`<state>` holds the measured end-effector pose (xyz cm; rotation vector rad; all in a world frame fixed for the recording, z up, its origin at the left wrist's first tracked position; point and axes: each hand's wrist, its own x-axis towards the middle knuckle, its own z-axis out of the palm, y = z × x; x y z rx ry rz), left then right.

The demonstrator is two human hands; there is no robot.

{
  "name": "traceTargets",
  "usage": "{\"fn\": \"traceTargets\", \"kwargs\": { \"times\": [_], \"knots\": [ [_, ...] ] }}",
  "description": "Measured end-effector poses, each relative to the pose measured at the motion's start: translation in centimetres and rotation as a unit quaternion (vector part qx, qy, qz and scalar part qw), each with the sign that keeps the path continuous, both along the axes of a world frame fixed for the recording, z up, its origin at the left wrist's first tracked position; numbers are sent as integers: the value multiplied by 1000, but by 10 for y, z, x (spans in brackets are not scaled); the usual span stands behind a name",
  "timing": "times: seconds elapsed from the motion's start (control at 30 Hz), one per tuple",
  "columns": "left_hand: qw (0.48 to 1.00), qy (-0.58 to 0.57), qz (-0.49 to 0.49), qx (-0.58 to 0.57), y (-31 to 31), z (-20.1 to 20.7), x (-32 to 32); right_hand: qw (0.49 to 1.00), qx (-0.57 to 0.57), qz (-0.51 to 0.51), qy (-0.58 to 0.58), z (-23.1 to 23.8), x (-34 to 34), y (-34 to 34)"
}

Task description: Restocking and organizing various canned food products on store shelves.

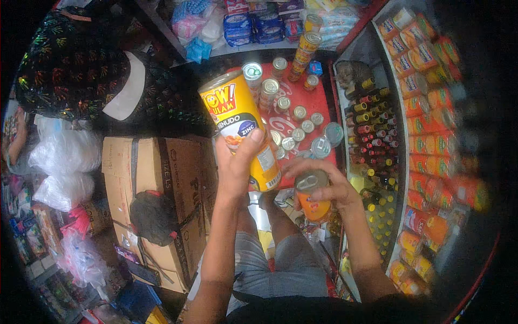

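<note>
My left hand grips a tall yellow tin can around its lower part, holding it up and tilted with its lid to the upper left. My right hand holds a shorter orange tin can by its top, thumb and fingers round the rim. Both cans hang above my knees, in front of a red table top on which several small tins stand upright.
A cardboard box with a dark cloth bundle on it stands at my left. Shelves of orange packets and rows of small bottles line the right side. A cat lies at the back right. White plastic bags are piled far left.
</note>
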<state>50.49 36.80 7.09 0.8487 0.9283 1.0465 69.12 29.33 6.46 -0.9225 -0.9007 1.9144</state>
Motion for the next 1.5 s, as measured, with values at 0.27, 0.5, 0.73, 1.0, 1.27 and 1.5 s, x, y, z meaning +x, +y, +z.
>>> {"fn": "traceTargets", "kwargs": {
  "times": [0.27,0.5,0.73,1.0,1.27,1.5],
  "knots": [
    [1000,0,-10,-13,2,-11,-1,978,173,105,-39,-20,-8,23],
    [998,66,6,-5,11,-15,13,988,30,146,50,-15,-13,38],
    [987,-78,10,-140,19,-31,10,985,-29,147,80,-24,-12,36],
    [893,-346,36,-284,31,-49,-6,992,-10,116,51,-25,-1,23],
    [871,-370,45,-319,31,-45,0,989,-53,115,72,-22,5,24],
    [872,-370,64,-314,31,-44,1,991,-34,119,55,-22,6,27]
  ]
}}
